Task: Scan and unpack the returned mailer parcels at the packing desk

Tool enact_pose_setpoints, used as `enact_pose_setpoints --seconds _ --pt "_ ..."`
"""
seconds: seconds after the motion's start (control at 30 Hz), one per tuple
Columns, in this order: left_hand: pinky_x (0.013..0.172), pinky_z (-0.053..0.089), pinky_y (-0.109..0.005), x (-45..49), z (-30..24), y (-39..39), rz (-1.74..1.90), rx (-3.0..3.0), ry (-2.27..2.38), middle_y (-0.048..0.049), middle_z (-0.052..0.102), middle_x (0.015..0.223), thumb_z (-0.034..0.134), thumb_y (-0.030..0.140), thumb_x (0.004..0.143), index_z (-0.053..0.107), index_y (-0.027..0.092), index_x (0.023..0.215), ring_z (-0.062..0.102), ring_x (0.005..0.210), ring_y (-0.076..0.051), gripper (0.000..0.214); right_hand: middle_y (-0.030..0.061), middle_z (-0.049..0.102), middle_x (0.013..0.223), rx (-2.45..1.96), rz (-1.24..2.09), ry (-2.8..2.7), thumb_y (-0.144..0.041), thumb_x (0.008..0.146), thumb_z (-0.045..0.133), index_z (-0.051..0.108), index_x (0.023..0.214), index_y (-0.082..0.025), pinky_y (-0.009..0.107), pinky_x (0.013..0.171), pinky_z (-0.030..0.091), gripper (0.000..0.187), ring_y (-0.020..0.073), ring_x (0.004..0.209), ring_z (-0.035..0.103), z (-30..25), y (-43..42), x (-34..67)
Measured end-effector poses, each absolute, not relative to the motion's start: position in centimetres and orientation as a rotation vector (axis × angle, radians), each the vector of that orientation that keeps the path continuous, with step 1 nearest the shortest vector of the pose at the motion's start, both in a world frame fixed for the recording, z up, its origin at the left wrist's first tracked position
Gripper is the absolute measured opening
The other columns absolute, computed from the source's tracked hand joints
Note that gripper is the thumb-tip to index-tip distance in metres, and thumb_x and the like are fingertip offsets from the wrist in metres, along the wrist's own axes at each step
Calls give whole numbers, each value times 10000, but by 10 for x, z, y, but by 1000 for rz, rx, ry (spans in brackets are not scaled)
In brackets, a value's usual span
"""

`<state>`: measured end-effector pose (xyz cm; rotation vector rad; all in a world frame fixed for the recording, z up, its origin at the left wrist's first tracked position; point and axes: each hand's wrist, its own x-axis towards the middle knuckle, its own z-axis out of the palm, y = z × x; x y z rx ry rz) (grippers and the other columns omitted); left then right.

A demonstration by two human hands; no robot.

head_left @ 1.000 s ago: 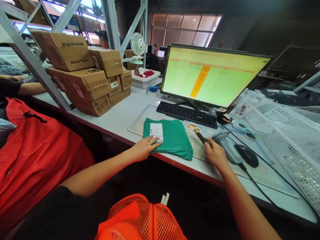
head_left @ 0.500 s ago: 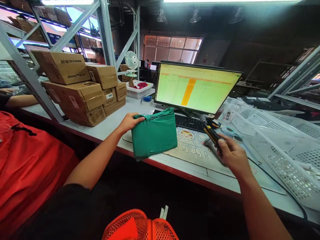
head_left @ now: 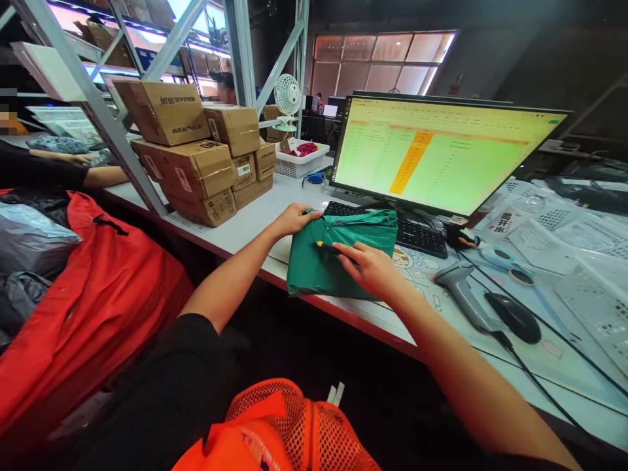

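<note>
Pinching the green parcel [head_left: 314, 271] at its upper left corner, my left hand [head_left: 295, 220], thumb in front, holds it tilted up over the front edge of the desk [head_left: 265, 219]. Whether its lower edge rests on the desk I cannot tell. My right hand [head_left: 373, 267] is closed around a slim black tool [head_left: 328, 248], its yellow end pointing left at the parcel's front face; from the head camera I cannot judge whether the two touch. Behind the parcel I see the black keyboard [head_left: 422, 237], partly covered by it, and the lit monitor [head_left: 441, 157]. Right of the parcel, a grey handheld scanner [head_left: 464, 297] lies just beside a black mouse [head_left: 514, 317], both on a printed mat [head_left: 432, 278]. To the left, well apart from my hands, brown cartons [head_left: 179, 167] stand stacked near a white basket [head_left: 294, 168] of dark red items and a small fan [head_left: 287, 95]. A red bag [head_left: 118, 301] fills the lower left; beyond it, a co-worker's hand [head_left: 82, 159] is partly visible.
</note>
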<state>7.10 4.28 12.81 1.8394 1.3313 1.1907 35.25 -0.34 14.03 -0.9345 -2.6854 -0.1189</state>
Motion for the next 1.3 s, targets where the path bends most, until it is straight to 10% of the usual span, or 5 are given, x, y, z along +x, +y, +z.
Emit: enact_pose_setpoints --seconds 0.3,0.43,0.57,1.13,1.3 --pt "623 440 -274 68 87 71 1043 1883 1633 -7 542 594 641 513 866 631 172 644 533 656 -180 408 133 721 1083 -1777 -374 -2474 -432 1021 464 721 1402 -297 375 639 523 479 287 802 685 86 7 524" --pt "978 488 -381 104 79 55 1042 1991 1764 -129 738 1037 719 312 866 768 154 949 625 1090 -296 185 156 695 1166 -1882 -312 -2356 -434 1051 418 686 1446 -252 397 693 556 511 306 894 692 71 6 528" --pt "1133 430 -455 153 64 19 766 2371 1675 -152 632 1437 656 393 980 685 180 1331 551 1318 -329 411 195 664 1225 -1926 -257 -2349 -396 1061 419 637 1485 -176 437 827 573 524 343 1065 671 59 8 511" --pt "810 510 -379 175 36 -15 740 2807 1459 -127 754 937 495 327 1051 694 149 1001 716 908 -267 272 171 447 1633 -967 211 -2848 -296 902 669 564 1541 -177 569 1246 319 658 367 1519 388 72 78 355" --pt "770 506 -365 179 30 -22 987 2984 1301 -95 733 830 452 331 1056 666 168 865 708 831 -237 329 212 526 1536 -891 -40 -2907 -185 988 508 507 1580 -156 522 1186 352 594 349 1432 471 67 77 310"
